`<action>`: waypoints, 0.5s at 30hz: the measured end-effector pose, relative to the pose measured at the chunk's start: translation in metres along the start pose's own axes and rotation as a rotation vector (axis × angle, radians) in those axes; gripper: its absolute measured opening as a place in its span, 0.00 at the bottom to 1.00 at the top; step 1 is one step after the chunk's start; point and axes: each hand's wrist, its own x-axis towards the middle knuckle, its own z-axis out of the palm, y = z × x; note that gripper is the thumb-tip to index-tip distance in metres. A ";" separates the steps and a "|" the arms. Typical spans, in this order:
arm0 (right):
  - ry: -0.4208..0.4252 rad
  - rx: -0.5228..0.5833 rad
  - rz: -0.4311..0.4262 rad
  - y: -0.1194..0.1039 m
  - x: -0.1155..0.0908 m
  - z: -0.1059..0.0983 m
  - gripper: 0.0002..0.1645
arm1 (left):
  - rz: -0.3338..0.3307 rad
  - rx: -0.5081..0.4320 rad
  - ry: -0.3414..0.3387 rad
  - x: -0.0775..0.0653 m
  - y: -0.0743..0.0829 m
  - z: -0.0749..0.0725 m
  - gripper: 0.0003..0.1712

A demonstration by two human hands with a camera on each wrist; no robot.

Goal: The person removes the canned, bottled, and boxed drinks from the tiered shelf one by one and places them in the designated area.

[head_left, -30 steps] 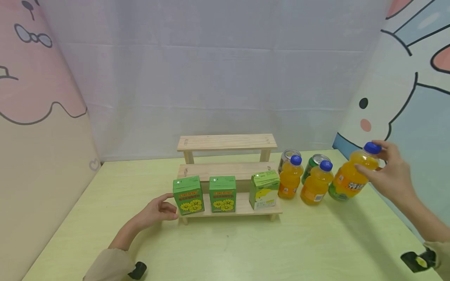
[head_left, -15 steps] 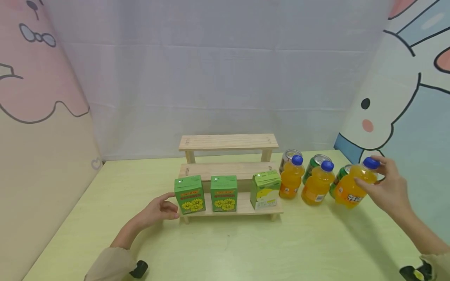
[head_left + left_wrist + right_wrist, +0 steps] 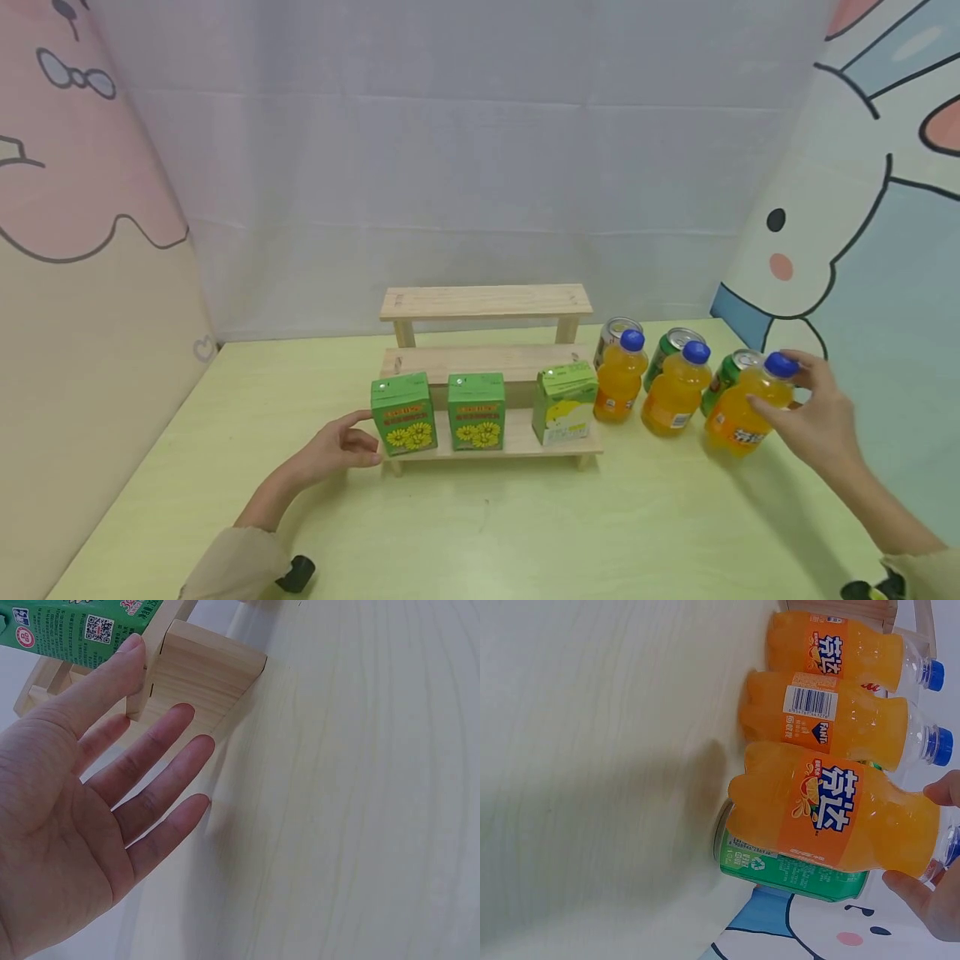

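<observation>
My right hand (image 3: 817, 417) pinches an orange soda bottle (image 3: 742, 414) near its blue cap, thumb on one side of the neck. The bottle tilts a little and stands in front of a green can (image 3: 802, 871). My left hand (image 3: 337, 450) is at the left end of the wooden shelf rack (image 3: 486, 360), fingers spread and loosely bent. Its thumb lies along the rack's edge in the left wrist view, by a green drink carton (image 3: 405, 417). A second green carton (image 3: 477, 412) and a lighter green carton (image 3: 565, 404) stand on the same bottom step.
Two more orange soda bottles (image 3: 620, 379) stand in a row right of the rack. Behind them are a silver-topped can (image 3: 617, 332) and another green can (image 3: 671, 346). The pale wooden table (image 3: 480, 533) meets a curtain (image 3: 480, 183) at the back and printed panels at both sides.
My right hand has brought its bottle down and toward me, and the green can behind it has come into view. The left hand stays at the rack's left end.
</observation>
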 end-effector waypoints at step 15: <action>-0.021 0.009 0.019 0.066 0.002 0.021 0.46 | -0.005 0.010 0.006 0.000 -0.002 0.001 0.45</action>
